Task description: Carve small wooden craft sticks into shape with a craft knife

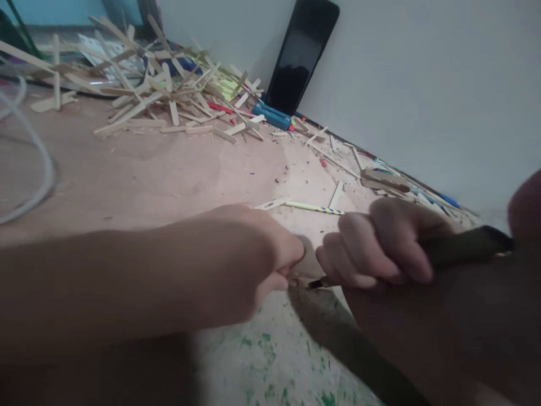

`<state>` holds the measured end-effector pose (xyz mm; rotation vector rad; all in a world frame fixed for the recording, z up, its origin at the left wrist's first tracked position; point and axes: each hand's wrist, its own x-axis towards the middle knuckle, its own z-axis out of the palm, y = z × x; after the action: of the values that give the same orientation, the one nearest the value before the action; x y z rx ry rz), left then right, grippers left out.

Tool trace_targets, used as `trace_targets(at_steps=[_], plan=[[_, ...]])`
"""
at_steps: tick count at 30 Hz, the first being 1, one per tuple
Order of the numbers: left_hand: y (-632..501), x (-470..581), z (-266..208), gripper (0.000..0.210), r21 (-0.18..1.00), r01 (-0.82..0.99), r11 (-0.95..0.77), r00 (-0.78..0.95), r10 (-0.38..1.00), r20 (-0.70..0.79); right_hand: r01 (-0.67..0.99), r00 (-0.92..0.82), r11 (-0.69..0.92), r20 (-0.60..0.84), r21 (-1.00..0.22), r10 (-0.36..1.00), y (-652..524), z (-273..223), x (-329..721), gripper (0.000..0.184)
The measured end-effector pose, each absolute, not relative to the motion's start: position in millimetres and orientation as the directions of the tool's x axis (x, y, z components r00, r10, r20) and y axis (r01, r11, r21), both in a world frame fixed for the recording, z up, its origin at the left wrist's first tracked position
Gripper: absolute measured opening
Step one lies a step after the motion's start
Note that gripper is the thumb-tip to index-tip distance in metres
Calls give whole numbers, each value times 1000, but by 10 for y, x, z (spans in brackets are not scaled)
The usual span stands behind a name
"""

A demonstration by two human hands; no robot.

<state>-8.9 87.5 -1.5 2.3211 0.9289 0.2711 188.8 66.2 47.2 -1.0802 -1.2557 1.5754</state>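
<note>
Hands closed, the right hand (376, 245) grips a dark-handled tool (465, 246), its tip (315, 284) at a wooden-looking piece (301, 280) that the left hand (268, 248) pinches, seemingly to steady it, while beyond, a phone (302, 56) leans on the wall (422, 84), propped by a blue block (271, 117).

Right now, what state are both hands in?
Left hand: closed, apparently pinching a small pale wooden piece, mostly hidden.
Right hand: closed around a dark, thick-handled tool with a narrow tip.

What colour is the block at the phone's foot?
The block is blue; the head view shows it.
</note>
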Motion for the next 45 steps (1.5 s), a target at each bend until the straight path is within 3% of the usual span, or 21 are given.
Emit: trace_targets(at_steps=[4, 11, 17, 23, 26, 30, 35, 38, 42, 45], plan=[[853, -99, -10, 16, 630, 538, -560, 730, 683, -18, -66, -351, -65, -37, -996, 936, 605, 419, 1951, 96], [828, -101, -55, 14, 632, 510, -583, 727, 685, 46, -131, -207, -128, -99, -983, 973, 489, 296, 2134, 71], [850, -100, -59, 15, 614, 518, -596, 743, 669, 21, -69, -208, -110, -93, -992, 974, 545, 317, 2022, 84], [882, -85, -37, 9, 586, 531, -612, 764, 644, -20, -100, -158, 198, 212, -975, 964, 518, 219, 2035, 52], [915, 9, -8, 8, 549, 592, -590, 736, 673, -72, -142, -114, 243, 260, -960, 959, 566, 180, 2001, 47], [938, 109, 42, 17, 497, 709, -500, 673, 690, -266, -207, -71, 238, 257, -949, 964, 651, 192, 1878, 47], [880, 47, 30, 10, 575, 627, -526, 691, 717, -97, -263, -14, 269, 282, -927, 959, 493, 149, 1767, 61], [873, 36, 15, 14, 562, 646, -517, 690, 710, -139, -266, -30, 238, 254, -934, 967, 413, 94, 1739, 70], [880, 10, 41, 17, 596, 599, -535, 720, 685, -108, -362, 111, 237, 211, -901, 971, 505, 124, 1722, 54], [870, -37, 61, 12, 614, 578, -538, 730, 677, -94, -344, 117, 150, 116, -927, 986, 565, 170, 1723, 59]])
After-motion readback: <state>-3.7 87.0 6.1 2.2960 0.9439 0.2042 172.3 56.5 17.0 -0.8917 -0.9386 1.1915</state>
